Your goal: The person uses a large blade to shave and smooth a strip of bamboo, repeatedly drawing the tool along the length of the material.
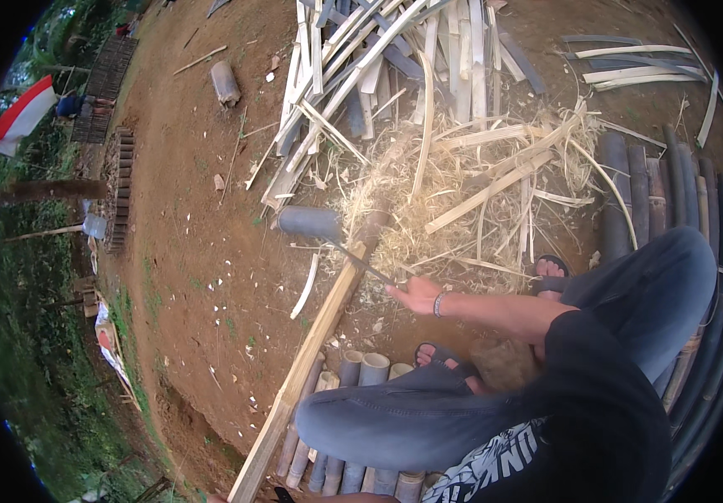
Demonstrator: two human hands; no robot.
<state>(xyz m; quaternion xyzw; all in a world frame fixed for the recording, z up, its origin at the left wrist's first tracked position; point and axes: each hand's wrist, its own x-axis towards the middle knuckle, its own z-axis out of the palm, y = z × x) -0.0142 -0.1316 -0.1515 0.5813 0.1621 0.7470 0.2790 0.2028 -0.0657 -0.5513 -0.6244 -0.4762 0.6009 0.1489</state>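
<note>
My right hand (416, 295), with a bracelet at its wrist, is closed around a knife's handle. The knife's narrow dark blade (360, 261) lies across the upper end of a long split bamboo strip (307, 369). This strip slants down past my left knee to the lower edge. There my left hand (217, 499) grips its near end; most of that hand is cut off by the frame. Beyond the blade, a short grey bamboo tube (309, 222) lies beside a brown round piece of wood (373, 226). Pale curled shavings (437, 193) are heaped around them.
A large pile of split bamboo strips (386, 50) lies ahead, with more strips (638, 63) at far right. Bamboo poles (629, 189) are laid side by side on my right; cut poles (370, 369) sit under my left leg. A bamboo piece (225, 82) rests on bare soil.
</note>
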